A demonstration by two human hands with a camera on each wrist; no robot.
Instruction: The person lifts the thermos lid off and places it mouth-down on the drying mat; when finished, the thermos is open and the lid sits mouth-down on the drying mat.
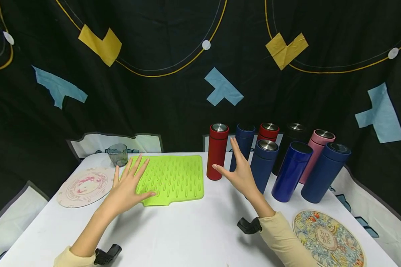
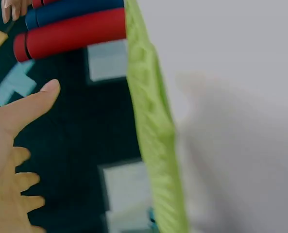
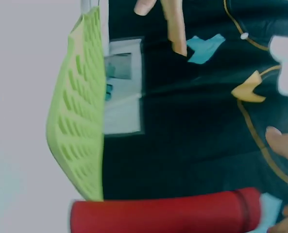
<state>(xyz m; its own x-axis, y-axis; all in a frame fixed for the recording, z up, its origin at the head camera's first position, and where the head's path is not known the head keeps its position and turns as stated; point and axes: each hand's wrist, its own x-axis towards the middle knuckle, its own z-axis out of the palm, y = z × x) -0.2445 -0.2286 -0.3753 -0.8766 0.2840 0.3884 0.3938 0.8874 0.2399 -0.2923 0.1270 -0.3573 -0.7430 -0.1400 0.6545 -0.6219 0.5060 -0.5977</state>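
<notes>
My left hand (image 1: 128, 191) hovers with spread fingers over the near left corner of a lime green ridged drying mat (image 1: 177, 178); it holds nothing. My right hand (image 1: 240, 174) is raised, thumb apart from the fingers, beside a tall red thermos bottle (image 1: 217, 155), and it too holds nothing. In the right wrist view the red bottle (image 3: 163, 213) appears below the green mat (image 3: 78, 111), apart from my thumb. Several more bottles stand to the right, among them a glossy blue bottle (image 1: 291, 174) and a pink bottle (image 1: 315, 155).
A grey glass cup (image 1: 118, 155) stands behind a round pink-printed placemat (image 1: 85, 187) at the left of the white table (image 1: 187, 233). A round floral placemat (image 1: 329, 237) lies at the front right. Behind the table hangs a dark curtain (image 1: 163, 107).
</notes>
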